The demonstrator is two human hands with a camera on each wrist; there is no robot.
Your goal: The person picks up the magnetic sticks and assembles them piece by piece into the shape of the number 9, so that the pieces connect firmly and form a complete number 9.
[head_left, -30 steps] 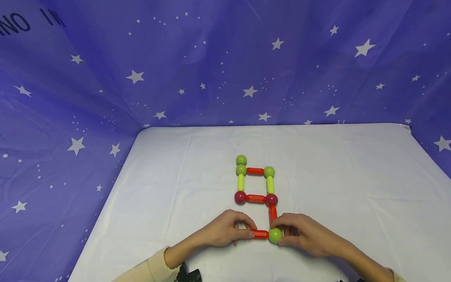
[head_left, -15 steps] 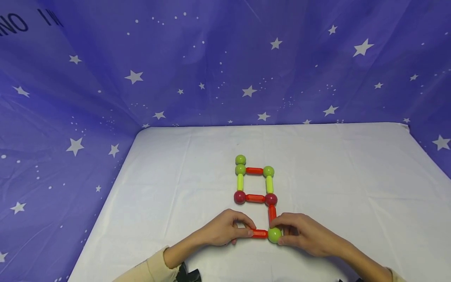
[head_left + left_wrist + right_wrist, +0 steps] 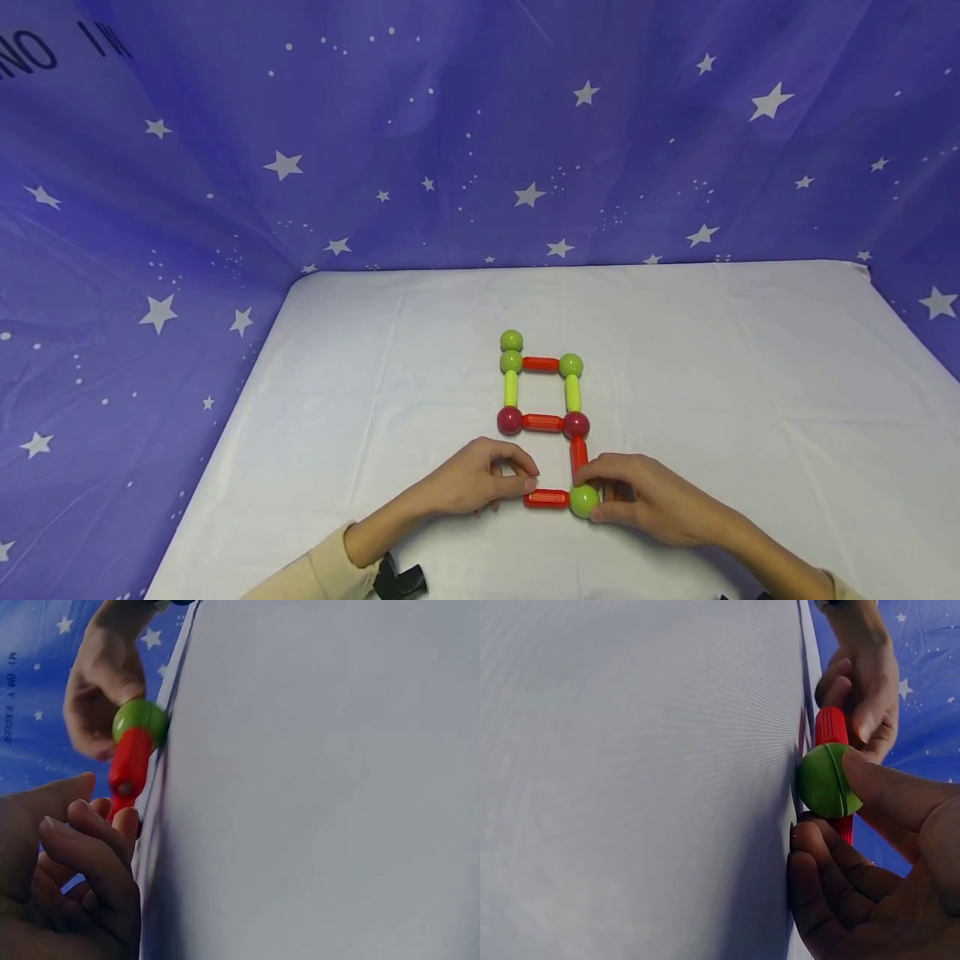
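Observation:
On the white table lies a flat figure of ball-and-rod pieces. My right hand pinches the green ball at its near right corner between thumb and fingers. From that ball a red rod points left, its outer end bare in the left wrist view. Beside that end is my left hand, fingers loosely bent and holding nothing. Another red rod runs up from the green ball to a dark red ball. In the right wrist view the thumb lies against the green ball.
Farther back, a second dark red ball, red rods and yellow-green rods form a square with green balls. One extra green ball touches the far left corner. Behind the table hangs a purple star-patterned cloth.
My left hand has let go of the red rod and moved slightly up and left, baring the rod's end. The right hand keeps its hold on the green ball.

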